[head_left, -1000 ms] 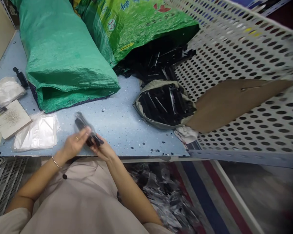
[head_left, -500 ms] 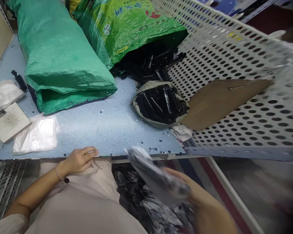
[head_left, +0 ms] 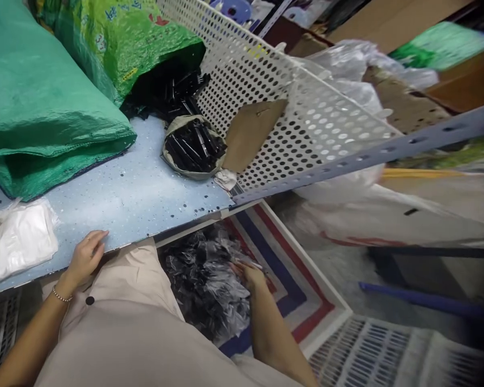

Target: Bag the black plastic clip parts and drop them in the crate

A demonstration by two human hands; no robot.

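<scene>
My left hand point(head_left: 87, 255) rests at the front edge of the blue speckled table point(head_left: 145, 177), fingers loosely bent and a little apart, holding nothing. Below the table edge, my right hand point(head_left: 248, 273) is at the right side of a heap of plastic bags with dark contents point(head_left: 210, 279). Its fingertips are partly hidden by the plastic, and whether they grip a bag cannot be made out. On the table, a rolled-down sack point(head_left: 196, 148) holds black plastic parts. More black parts point(head_left: 177, 94) spill from a green printed sack point(head_left: 145, 43).
A large green sack point(head_left: 52, 107) and clear plastic bags point(head_left: 24, 242) lie on the table's left. A perforated white panel point(head_left: 266, 80) with brown cardboard point(head_left: 252, 131) stands at the right. A striped surface point(head_left: 290, 290) and white crates point(head_left: 371, 349) are lower right.
The view has turned to the right. My right hand has gone down to the heap; the clear bag it carried is no longer raised above it. My left hand stays by the table edge.
</scene>
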